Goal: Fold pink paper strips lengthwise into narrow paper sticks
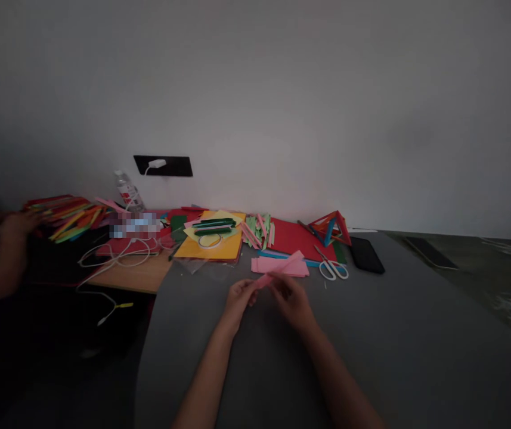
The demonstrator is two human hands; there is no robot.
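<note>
Between my two hands, above the grey table (183,333), is a narrow pink paper strip (284,265) that slants up to the right. My left hand (239,300) pinches its lower left end. The fingers of my right hand (291,298) are closed on the strip's lower edge, a little further right. Just behind lie flat pink paper pieces (300,269). White-handled scissors (332,269) rest to the right of them. Bundles of folded green and pink strips (259,231) sit further back, beside yellow sheets (186,247) and a red sheet (288,233).
A black phone (366,255) and a red, blue and orange paper frame (330,228) are at the right. At the left are white cables (116,261), a bottle (129,192), a heap of coloured strips (76,217) and another person's arm (2,262).
</note>
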